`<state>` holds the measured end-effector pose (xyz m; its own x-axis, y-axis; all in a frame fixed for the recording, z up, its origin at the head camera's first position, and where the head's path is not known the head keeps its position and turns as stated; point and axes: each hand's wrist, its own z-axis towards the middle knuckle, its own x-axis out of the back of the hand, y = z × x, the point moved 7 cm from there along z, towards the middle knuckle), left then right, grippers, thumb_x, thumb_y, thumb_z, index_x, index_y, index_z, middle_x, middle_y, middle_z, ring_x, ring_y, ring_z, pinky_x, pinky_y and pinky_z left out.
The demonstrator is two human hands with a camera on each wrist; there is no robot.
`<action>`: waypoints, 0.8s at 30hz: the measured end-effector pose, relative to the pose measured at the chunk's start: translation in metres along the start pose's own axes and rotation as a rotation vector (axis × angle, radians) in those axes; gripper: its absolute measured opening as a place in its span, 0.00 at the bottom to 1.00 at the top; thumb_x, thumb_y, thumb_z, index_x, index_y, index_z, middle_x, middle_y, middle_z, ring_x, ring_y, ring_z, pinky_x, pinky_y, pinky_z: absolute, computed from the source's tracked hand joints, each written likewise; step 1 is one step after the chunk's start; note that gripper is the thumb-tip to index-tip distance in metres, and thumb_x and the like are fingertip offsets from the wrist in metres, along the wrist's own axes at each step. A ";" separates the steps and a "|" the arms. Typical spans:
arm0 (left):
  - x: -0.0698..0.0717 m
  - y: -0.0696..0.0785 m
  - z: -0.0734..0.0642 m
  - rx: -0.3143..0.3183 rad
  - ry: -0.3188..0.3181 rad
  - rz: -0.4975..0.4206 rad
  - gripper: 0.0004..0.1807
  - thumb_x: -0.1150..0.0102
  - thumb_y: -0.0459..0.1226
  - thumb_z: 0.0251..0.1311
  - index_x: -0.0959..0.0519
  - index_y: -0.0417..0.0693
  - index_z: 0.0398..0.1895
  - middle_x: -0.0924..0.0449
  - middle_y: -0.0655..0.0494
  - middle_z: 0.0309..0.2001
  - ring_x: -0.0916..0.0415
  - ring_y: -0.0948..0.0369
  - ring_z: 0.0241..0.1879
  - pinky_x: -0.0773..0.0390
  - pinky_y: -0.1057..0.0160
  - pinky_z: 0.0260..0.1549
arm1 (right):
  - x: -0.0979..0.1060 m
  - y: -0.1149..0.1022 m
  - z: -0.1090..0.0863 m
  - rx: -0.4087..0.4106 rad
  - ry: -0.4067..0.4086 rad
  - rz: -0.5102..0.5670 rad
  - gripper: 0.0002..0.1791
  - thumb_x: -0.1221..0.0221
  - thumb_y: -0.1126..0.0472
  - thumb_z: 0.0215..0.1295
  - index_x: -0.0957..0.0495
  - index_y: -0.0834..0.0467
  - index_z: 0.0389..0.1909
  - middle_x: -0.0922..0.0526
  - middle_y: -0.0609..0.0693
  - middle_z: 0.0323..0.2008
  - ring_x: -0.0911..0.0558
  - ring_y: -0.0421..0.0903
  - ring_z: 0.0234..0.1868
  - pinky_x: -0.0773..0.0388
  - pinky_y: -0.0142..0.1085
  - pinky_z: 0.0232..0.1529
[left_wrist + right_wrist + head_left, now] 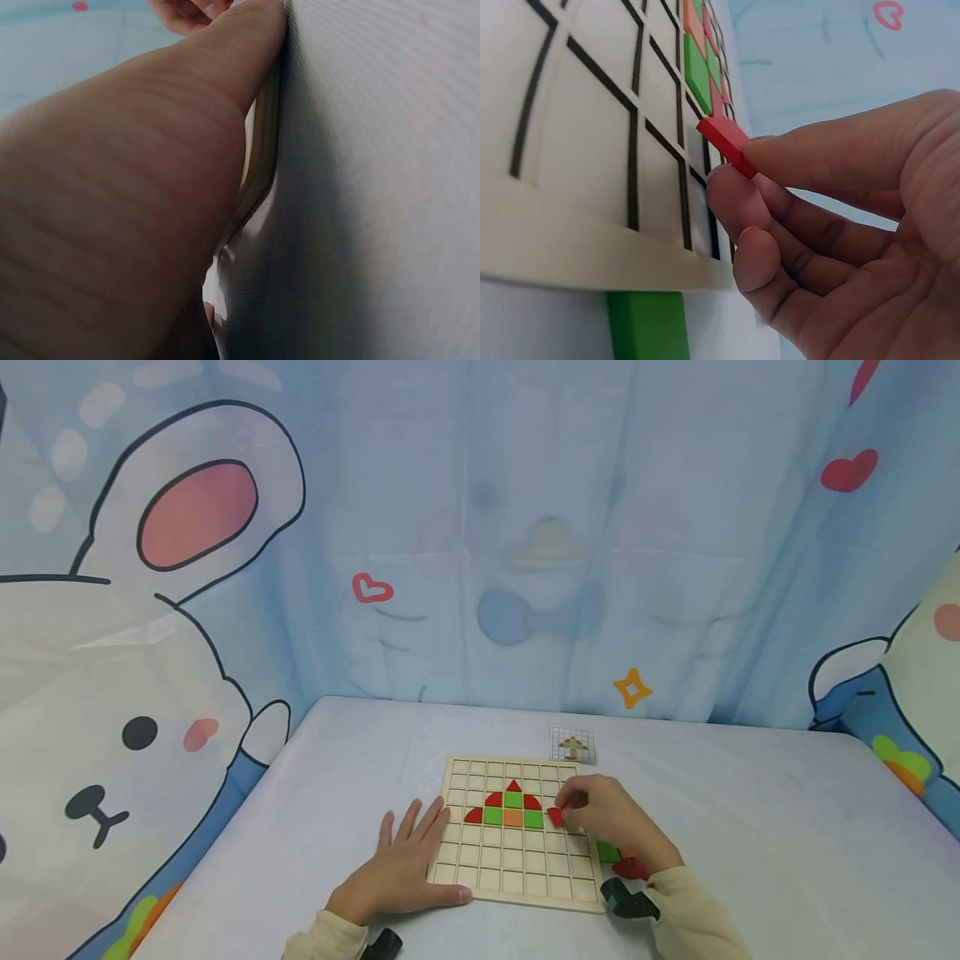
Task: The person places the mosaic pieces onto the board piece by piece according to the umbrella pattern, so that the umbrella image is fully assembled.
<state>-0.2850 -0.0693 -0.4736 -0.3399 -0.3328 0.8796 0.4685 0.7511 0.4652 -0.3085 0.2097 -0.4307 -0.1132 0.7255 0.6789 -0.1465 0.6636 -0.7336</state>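
Observation:
A wooden grid board (525, 882) lies on the table with red, green and orange tiles set in its upper middle cells. My right hand (609, 814) pinches a red tile (731, 141) between thumb and fingertips, tilted over the board beside the row's right green tile (533, 819). In the right wrist view the tile's edge is close to the grid lines. My left hand (408, 868) lies spread at the board's left edge, its thumb along the lower left corner. The left wrist view shows mostly that hand's palm side (127, 180) and the board's side (262, 142).
Behind the board lies a small pattern card (573, 745) printed with a coloured figure. Loose green (608, 852) and red tiles (632, 868) lie right of the board, partly behind the right forearm. A printed blue curtain (525, 527) hangs at the table's far edge.

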 end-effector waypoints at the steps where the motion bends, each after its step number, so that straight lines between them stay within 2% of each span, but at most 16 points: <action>1: 0.000 0.000 0.000 0.000 0.000 -0.001 0.67 0.36 0.72 0.61 0.52 0.40 0.88 0.61 0.46 0.88 0.70 0.40 0.85 0.71 0.27 0.74 | -0.001 -0.001 0.000 0.013 0.003 -0.008 0.07 0.34 0.74 0.63 0.15 0.59 0.36 0.18 0.46 0.32 0.21 0.45 0.34 0.22 0.40 0.37; 6: -0.001 0.000 0.000 -0.004 0.001 -0.004 0.66 0.36 0.71 0.61 0.52 0.40 0.88 0.61 0.46 0.88 0.69 0.40 0.85 0.71 0.28 0.74 | -0.005 -0.004 0.000 0.053 0.002 -0.053 0.08 0.34 0.74 0.63 0.15 0.58 0.34 0.18 0.45 0.30 0.22 0.45 0.32 0.22 0.40 0.36; 12: -0.001 -0.001 0.001 -0.009 0.003 -0.009 0.66 0.36 0.71 0.61 0.52 0.40 0.88 0.61 0.47 0.88 0.69 0.40 0.85 0.71 0.27 0.74 | -0.005 -0.004 0.001 0.055 0.020 -0.096 0.08 0.35 0.74 0.63 0.16 0.57 0.32 0.19 0.45 0.29 0.23 0.44 0.32 0.22 0.40 0.35; 24: -0.001 -0.002 0.002 0.000 -0.002 -0.003 0.67 0.36 0.72 0.61 0.52 0.40 0.88 0.61 0.46 0.88 0.70 0.40 0.85 0.71 0.28 0.74 | -0.008 -0.009 0.000 0.091 -0.027 -0.084 0.06 0.33 0.71 0.68 0.16 0.58 0.35 0.20 0.44 0.29 0.24 0.43 0.30 0.24 0.40 0.32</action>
<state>-0.2868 -0.0695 -0.4754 -0.3430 -0.3343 0.8779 0.4672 0.7501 0.4681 -0.3058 0.1978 -0.4293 -0.1227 0.6624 0.7390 -0.2451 0.7014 -0.6693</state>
